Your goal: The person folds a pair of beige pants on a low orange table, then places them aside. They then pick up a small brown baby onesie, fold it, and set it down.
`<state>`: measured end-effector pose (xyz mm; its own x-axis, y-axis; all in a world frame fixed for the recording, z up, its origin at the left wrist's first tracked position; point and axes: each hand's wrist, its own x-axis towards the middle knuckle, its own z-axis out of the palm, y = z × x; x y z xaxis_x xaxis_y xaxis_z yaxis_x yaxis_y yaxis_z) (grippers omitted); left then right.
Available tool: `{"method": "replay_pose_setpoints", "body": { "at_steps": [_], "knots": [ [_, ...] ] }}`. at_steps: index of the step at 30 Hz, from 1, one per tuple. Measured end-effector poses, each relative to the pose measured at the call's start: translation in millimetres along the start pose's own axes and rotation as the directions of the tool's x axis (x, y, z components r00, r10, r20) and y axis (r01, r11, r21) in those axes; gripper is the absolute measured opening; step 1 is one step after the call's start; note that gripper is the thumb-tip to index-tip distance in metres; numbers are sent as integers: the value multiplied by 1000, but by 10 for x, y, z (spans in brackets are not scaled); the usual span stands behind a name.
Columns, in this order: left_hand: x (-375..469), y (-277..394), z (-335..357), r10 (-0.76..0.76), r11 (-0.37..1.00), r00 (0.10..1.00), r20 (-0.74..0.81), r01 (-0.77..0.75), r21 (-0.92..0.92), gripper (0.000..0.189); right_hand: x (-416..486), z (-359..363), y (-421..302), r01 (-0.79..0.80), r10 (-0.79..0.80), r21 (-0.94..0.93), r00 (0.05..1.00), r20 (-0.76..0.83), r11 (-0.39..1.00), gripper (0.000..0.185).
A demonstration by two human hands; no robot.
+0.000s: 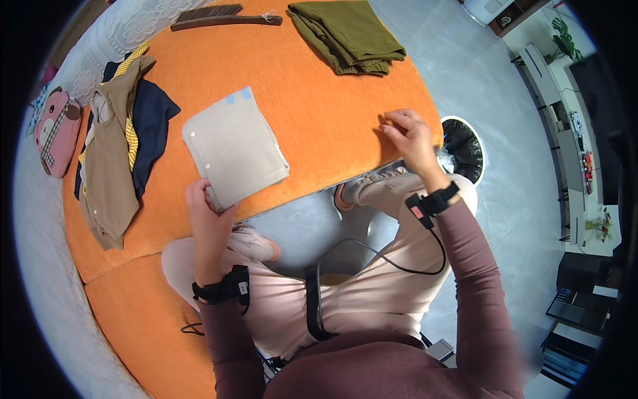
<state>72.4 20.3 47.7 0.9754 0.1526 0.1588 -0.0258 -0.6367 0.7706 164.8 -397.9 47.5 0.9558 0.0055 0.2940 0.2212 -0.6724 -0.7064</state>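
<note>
A light grey garment (pixel 237 149), folded into a flat square with white buttons and small blue patches, lies on the orange couch seat. My left hand (pixel 212 204) is at its near left corner, thumb and fingers on either side of the edge; whether they pinch the cloth cannot be told. Over the right part of the seat my right hand (pixel 408 137) is held with fingers loosely curled and nothing in it. To the left lie a brown garment (pixel 112 159) and a navy one (pixel 152 119) with yellow striped cloth between. Folded olive green trousers (pixel 351 35) lie at the far side.
A brush with a wooden handle (pixel 229 21) lies at the seat's far edge. A pink bear-shaped cushion (pixel 60 132) leans at the far left by the white couch cover (pixel 134 32). On the floor at right stands a waste bin with a black liner (pixel 463 149). A cable (pixel 379 254) hangs over my lap.
</note>
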Motion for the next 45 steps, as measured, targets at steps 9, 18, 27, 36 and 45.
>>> {"method": "replay_pose_setpoints", "body": {
  "at_steps": [9, 18, 27, 36, 45],
  "knots": [
    [-11, 36, -18, -62, 995, 997, 36, 65, -78, 53, 80, 158, 282, 204, -221, -152, 970, -101, 967, 8],
    [-20, -108, 32, -97, 991, 995, 6, 97, -89, 54, 47, -1694, 1576, -746, 427, -92, 473, -771, 660, 40],
    [-11, -72, 64, -3, 999, 998, -56, 5, 37, 53, -541, -1928, 2401, -888, 883, 54, 445, -152, 457, 52],
    [0, -30, 37, 1, 995, 999, -51, 4, 100, 54, -323, -1824, 1914, -634, 792, 714, 581, 187, 297, 33],
    [-21, -43, 16, -92, 996, 996, -11, 93, 18, 54, -220, -1753, 1754, -502, 744, 784, 664, 77, 367, 16]
  ]
}}
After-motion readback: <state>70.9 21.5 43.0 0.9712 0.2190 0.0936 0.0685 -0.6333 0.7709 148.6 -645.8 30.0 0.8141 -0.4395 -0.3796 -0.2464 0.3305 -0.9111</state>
